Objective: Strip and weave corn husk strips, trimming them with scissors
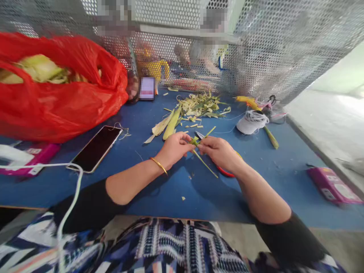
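Note:
Between my two hands, above the blue table, are narrow green leaf strips (205, 163), crossed or folded over each other where my fingers meet. My left hand (176, 147), with a gold bangle at the wrist, pinches the folded part from the left. From the right, my right hand (219, 151) grips the same strips, one end sticking up past its fingers. Scissors (224, 172) with red and yellow handles lie under my right hand, partly hidden; their blade tip shows beyond the fingers. Husk leaves (172, 123) and a heap of cut scraps (201, 104) lie just beyond.
A red plastic bag (93, 102) of husks fills the back left. Near it lies a phone (96, 148); a white cable (76, 189) runs in front. A white thread roll (251, 122) sits at right, a purple pack (332, 185) farther right. A perforated metal screen (182, 57) stands behind.

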Motion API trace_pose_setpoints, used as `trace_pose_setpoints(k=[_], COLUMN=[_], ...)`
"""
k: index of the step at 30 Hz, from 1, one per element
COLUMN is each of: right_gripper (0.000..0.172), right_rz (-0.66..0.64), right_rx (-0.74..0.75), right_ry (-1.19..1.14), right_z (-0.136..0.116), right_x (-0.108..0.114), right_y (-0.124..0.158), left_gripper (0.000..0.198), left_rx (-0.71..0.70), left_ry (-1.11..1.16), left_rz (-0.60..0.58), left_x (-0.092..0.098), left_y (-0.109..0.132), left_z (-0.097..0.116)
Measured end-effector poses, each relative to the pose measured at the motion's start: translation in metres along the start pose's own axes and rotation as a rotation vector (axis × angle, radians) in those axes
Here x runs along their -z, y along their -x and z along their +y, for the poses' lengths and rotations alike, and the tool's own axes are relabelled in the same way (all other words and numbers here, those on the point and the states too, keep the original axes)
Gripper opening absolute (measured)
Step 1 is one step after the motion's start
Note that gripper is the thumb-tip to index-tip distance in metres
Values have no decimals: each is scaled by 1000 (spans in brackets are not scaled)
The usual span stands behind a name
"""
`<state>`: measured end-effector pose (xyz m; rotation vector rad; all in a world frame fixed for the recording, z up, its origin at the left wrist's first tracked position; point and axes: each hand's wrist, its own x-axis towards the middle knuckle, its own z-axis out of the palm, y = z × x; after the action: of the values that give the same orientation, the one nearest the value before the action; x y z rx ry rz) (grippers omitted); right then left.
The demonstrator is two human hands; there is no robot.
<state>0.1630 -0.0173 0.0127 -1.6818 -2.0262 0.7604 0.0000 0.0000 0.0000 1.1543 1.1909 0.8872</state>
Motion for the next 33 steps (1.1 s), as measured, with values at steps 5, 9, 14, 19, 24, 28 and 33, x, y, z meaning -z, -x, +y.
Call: trace_pose_setpoints(k=[5,9,14,19,24,28,33], right_gripper=[26,21,18,25,29,33,35], right_rz=[85,164,244,95,205,350,409], right_rx=[22,-44,-27,-22,-39,-67,-43], right_ry=[54,49,-57,-223,-556,-770,-846], right_z=[-1,-2,0,8,11,8,9], right_x=[-2,-4,-7,-8,-8,-9,-12], right_y=[-2,-1,-2,-4,-8,-11,-12], left_gripper=[19,15,16,15,17,15,9], left_rx=[37,4,-93,-115,-69,-40,20], left_ry=[-2,-102,-236,-332,-275,-252,-182], left_rz=[-21,-98,-151,-271,-457,-517,-508], left_x=[-3,0,3,2,3,6,7], left_y=[3,0,-4,-3,-2,-2,-3], left_z=[0,-4,-14,-17,-21,-19,-9])
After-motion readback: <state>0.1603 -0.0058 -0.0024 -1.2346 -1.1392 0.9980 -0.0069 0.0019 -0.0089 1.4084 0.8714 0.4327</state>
